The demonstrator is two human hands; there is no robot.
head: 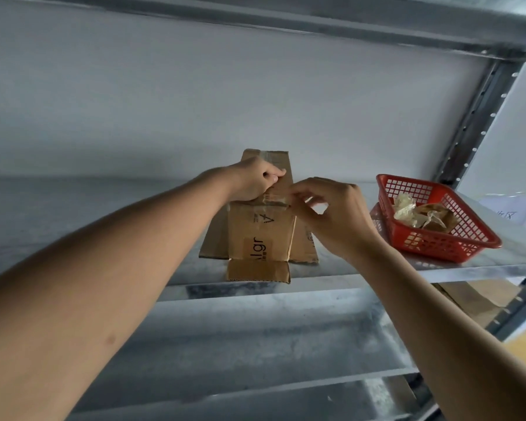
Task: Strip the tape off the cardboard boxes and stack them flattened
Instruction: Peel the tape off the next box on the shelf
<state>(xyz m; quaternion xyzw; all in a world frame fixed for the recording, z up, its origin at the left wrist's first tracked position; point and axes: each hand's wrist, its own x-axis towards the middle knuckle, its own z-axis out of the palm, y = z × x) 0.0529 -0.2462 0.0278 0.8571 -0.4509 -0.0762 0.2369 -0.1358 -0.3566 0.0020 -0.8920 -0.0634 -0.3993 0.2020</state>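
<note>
A flattened brown cardboard box [260, 238] lies on the metal shelf [438, 270], its near flap hanging over the front edge. It rests on another flat cardboard piece [214, 238]. My left hand [252, 179] grips the far part of the box, fingers curled on the cardboard. My right hand [331, 214] pinches a strip of clear tape [277, 200] that runs across the box between both hands. More clear tape [263, 154] shows on the far flap.
A red plastic basket [431, 238] stands on the shelf to the right, holding crumpled clear tape [407, 208]. A white paper [510, 208] lies behind it. A shelf upright [474, 117] rises at right. Cardboard [474, 299] sits on the lower level.
</note>
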